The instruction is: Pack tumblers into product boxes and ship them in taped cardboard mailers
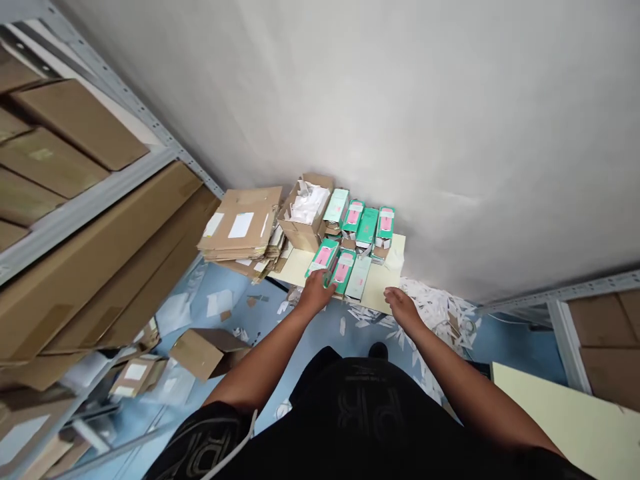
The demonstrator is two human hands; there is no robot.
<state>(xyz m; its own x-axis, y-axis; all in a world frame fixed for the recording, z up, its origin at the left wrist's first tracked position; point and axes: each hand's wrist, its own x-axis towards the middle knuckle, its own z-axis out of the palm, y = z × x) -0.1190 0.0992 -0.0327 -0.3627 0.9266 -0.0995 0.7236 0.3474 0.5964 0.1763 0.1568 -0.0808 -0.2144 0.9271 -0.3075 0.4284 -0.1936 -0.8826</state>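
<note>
Where the front row of boxes meets the near edge of the desk (pixel 375 288), the left box (pixel 324 256) lies straight ahead of the left hand (pixel 316 295), its long axis running away from the person toward the wall (pixel 425 133), its far end angled a little to the right. The left hand is the nearer one: its fingers are at the near end of that box, its thumb beside the middle box (pixel 343 271). Whether it grips either or only touches, I cannot tell. The right hand (pixel 403 311) is empty and partly open by the desk's near right corner, with the pale box (pixel 358 277) and a bare strip of desk between it and the other two.

The middle box stands close on the left box's right side, so there is little finger room there. Behind is a back row (pixel 367 227) of similar boxes; a carton (pixel 301 235) of white paper and a cardboard stack (pixel 241 220) crowd the far left. Paper scraps (pixel 440 310) litter the floor (pixel 295 339) to the right.
</note>
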